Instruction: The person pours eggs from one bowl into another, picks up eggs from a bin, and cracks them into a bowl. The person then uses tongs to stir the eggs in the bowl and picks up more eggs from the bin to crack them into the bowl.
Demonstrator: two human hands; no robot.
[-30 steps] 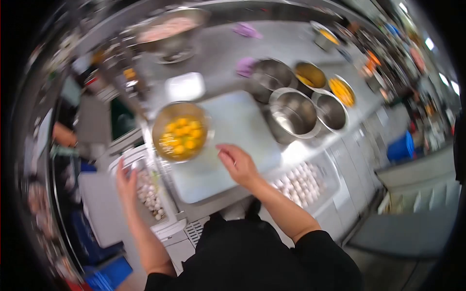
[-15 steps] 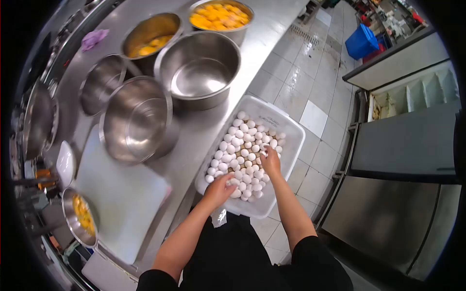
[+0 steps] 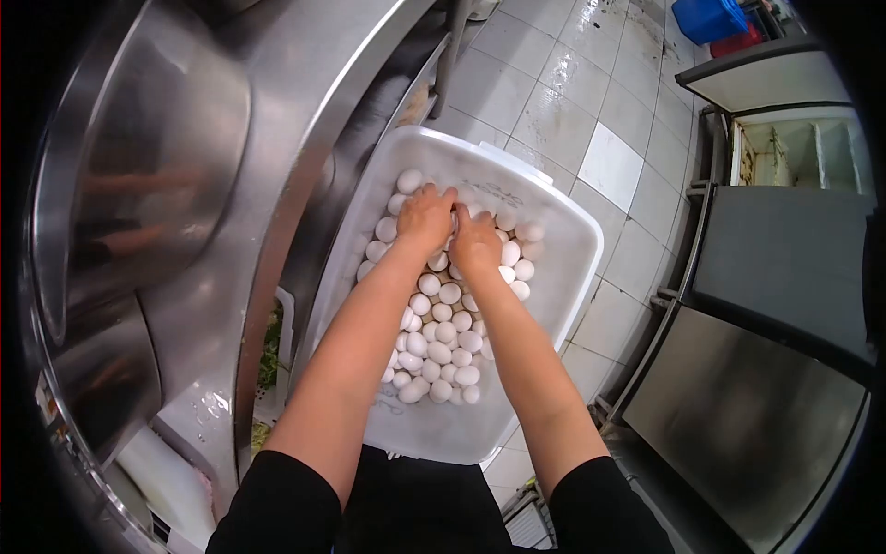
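- Two bare hands: one left hand (image 3: 426, 220) and one right hand (image 3: 475, 244)
- Two black sleeves (image 3: 288, 499)
- One large translucent tub (image 3: 565, 242)
- More than thirty white eggs (image 3: 438, 354); overlap and the hands prevent an exact count
- At least two steel bowls (image 3: 171, 152)
- One steel table (image 3: 277, 102)
- One white board (image 3: 166, 473)
- One blue bin (image 3: 709, 18)
- One red container (image 3: 736, 42)

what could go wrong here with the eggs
Both hands, left hand and right hand, are close together among tightly packed eggs, so shells could knock and crack. The eggs seem to lie in more than one layer, so pressing down might break lower ones. The bin sits right beside the metal counter, so a lifted egg could bump its edge.
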